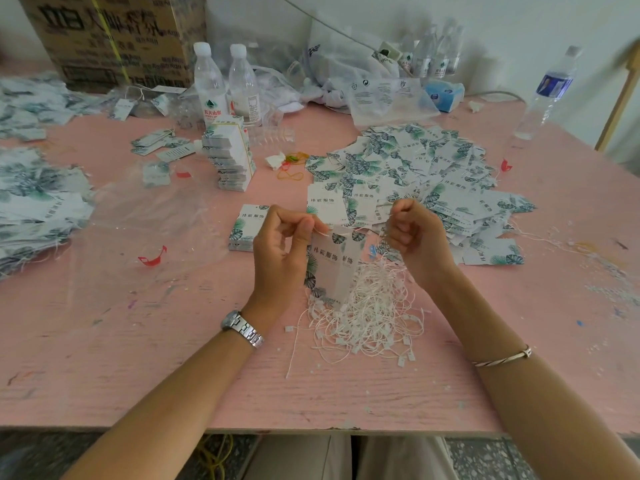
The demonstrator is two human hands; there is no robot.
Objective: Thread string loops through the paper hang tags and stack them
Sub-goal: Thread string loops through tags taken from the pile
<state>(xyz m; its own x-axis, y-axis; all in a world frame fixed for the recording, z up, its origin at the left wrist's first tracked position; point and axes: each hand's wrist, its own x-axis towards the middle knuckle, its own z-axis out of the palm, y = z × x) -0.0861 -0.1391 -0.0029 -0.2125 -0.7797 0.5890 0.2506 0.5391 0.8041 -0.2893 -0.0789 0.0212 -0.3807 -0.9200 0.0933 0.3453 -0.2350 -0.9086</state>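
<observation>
My left hand pinches the top of two white hang tags with green leaf print, which hang upright above the table. My right hand is raised beside them, fingers curled, pinching a thin white string. Below both hands lies a tangled heap of white string loops with small plastic clasps. A small neat stack of tags lies just left of my left hand. A wide loose spread of the same tags covers the table behind my right hand.
On the pink table, a tall tag stack stands behind clear plastic film. More tags lie far left. Water bottles, a cardboard box, plastic bags and rubber bands sit at the back.
</observation>
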